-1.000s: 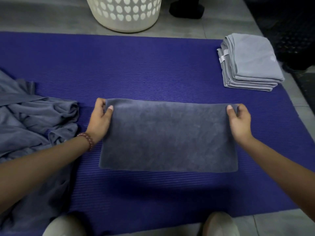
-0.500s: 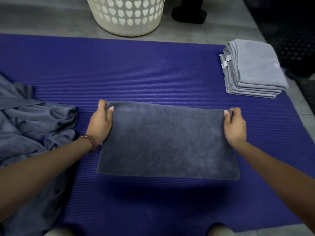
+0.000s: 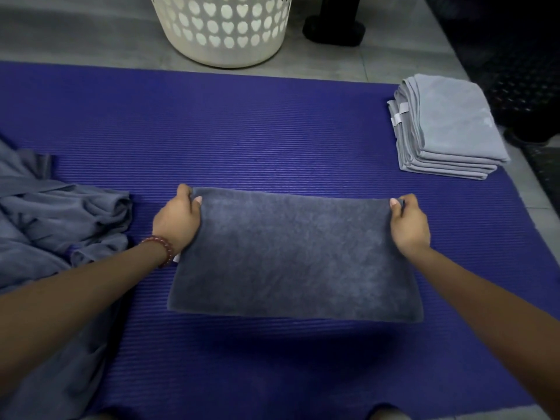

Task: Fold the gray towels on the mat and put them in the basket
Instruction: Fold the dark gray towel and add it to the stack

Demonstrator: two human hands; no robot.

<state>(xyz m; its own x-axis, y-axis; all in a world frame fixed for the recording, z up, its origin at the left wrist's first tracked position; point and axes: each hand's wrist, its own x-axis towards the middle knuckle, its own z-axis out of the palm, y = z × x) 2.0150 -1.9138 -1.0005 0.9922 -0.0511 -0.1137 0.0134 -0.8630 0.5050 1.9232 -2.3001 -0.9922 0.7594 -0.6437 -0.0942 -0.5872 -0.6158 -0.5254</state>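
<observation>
The gray towel point(image 3: 297, 256) is stretched between the hands over the purple mat point(image 3: 242, 131), likely to square its edges for the next fold. The left hand point(image 3: 177, 221) pinches its far left corner, thumb on top, and the right hand point(image 3: 409, 225) pinches the far right corner. Folded towels point(image 3: 448, 128) sit beyond the right hand, unfolded ones point(image 3: 60, 225) lie beside the left, and the basket point(image 3: 224, 28) is farther ahead.

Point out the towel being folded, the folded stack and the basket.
towel being folded point(image 3: 297, 256), head view, middle of its top face.
folded stack point(image 3: 454, 122), head view, top towel's flat face.
basket point(image 3: 225, 57), head view, lower front wall.
</observation>
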